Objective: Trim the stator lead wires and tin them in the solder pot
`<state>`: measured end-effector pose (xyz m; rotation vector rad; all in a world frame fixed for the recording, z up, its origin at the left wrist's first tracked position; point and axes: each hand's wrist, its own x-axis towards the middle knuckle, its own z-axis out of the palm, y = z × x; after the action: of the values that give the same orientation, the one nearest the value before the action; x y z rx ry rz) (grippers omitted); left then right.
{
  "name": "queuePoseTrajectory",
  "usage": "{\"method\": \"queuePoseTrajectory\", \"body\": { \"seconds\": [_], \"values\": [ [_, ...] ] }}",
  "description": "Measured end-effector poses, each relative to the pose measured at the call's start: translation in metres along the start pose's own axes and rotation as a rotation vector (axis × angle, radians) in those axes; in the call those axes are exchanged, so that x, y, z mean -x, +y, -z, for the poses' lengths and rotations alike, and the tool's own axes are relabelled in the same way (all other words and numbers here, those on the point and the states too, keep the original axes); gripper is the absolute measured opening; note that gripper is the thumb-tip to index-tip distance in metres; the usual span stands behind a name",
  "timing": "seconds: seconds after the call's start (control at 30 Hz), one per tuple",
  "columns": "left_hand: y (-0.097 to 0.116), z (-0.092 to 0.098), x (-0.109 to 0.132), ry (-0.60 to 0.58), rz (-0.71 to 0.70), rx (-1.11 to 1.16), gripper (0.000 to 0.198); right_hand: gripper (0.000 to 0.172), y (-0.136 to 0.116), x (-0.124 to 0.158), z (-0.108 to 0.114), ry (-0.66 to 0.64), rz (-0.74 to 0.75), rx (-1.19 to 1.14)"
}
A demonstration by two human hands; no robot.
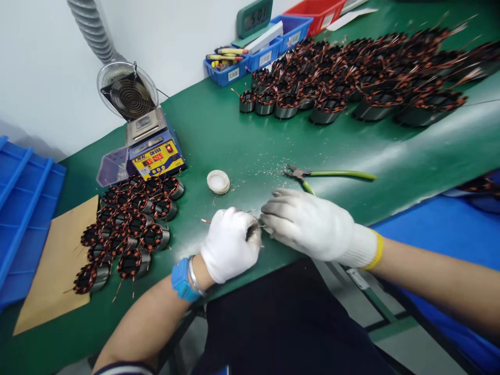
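Observation:
My left hand (pixel 233 245), in a white glove, is closed around a wound motor stator (pixel 251 230). Most of the stator is hidden by the glove; its dark hollow end shows at the thumb side, and a copper lead (pixel 205 221) sticks out on the left. My right hand (pixel 312 221), gloved in white with darkened fingertips, meets it from the right, its lower fingers pinched at a thin wire end (pixel 262 225) of the stator. The thumb is hidden. Just beyond the right hand lie green-handled cutting pliers (pixel 300 173). A small round white dish (pixel 218 182) stands beyond the left hand.
Several stators (pixel 133 224) stand at left, partly on brown cardboard (pixel 58 271), beside a solder pot (pixel 156 148) with a lit display. A fume extractor (pixel 128 94) hangs behind it. More stators (pixel 351 73) fill the back right, near blue bins (pixel 230 75). Wire clippings dot the green table.

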<state>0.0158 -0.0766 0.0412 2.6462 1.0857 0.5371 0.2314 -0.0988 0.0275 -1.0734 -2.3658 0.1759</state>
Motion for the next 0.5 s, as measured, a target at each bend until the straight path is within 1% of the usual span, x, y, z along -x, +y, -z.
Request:
{"method": "queuePoseTrajectory", "body": {
  "seconds": [0.03, 0.07, 0.1, 0.13, 0.17, 0.2, 0.27, 0.3, 0.33, 0.37, 0.4, 0.43, 0.47, 0.5],
  "values": [
    [0.000, 0.000, 0.000, 0.006, -0.003, -0.006, 0.013, 0.026, 0.002, 0.000, 0.003, 0.017, 0.154, 0.123],
    [0.000, 0.001, -0.001, 0.011, -0.003, -0.014, 0.013, 0.030, 0.003, -0.001, 0.004, 0.012, 0.242, 0.182],
    [0.001, 0.001, -0.001, 0.012, 0.000, -0.024, 0.013, 0.030, 0.002, -0.002, 0.004, 0.005, 0.255, 0.185],
    [0.001, 0.001, -0.001, 0.006, 0.006, -0.034, 0.013, 0.026, -0.001, -0.004, 0.003, -0.011, 0.196, 0.137],
    [0.001, 0.001, -0.001, -0.007, 0.010, -0.042, 0.014, 0.022, -0.004, -0.006, 0.000, -0.042, 0.070, 0.034],
    [0.001, 0.000, -0.001, -0.020, 0.014, -0.048, 0.014, 0.020, -0.009, -0.008, -0.002, -0.083, -0.116, -0.121],
    [0.000, -0.002, -0.001, -0.039, 0.023, -0.043, 0.015, 0.024, -0.017, -0.012, -0.007, -0.164, -0.553, -0.539],
    [0.000, -0.003, -0.001, -0.032, 0.028, -0.027, 0.013, 0.027, -0.020, -0.013, -0.008, -0.197, -0.724, -0.736],
    [-0.001, -0.003, 0.000, -0.007, 0.033, 0.000, 0.010, 0.030, -0.021, -0.012, -0.008, -0.217, -0.837, -0.896],
    [-0.002, -0.002, 0.000, 0.041, 0.039, 0.040, 0.006, 0.031, -0.021, -0.011, -0.008, -0.216, -0.900, -0.999],
    [-0.002, 0.000, 0.001, 0.101, 0.044, 0.086, 0.008, 0.033, -0.020, -0.007, -0.007, -0.200, -0.933, -1.036],
    [-0.003, 0.004, 0.002, 0.162, 0.039, 0.130, 0.012, 0.034, -0.019, -0.003, -0.005, -0.179, -0.950, -1.023],
    [-0.003, 0.009, 0.002, 0.199, 0.019, 0.165, 0.016, 0.035, -0.017, 0.003, -0.003, -0.156, -0.970, -0.984],
    [-0.003, 0.016, 0.003, 0.194, -0.019, 0.187, 0.017, 0.036, -0.017, 0.009, -0.001, -0.144, -0.991, -0.948]
  ]
}}
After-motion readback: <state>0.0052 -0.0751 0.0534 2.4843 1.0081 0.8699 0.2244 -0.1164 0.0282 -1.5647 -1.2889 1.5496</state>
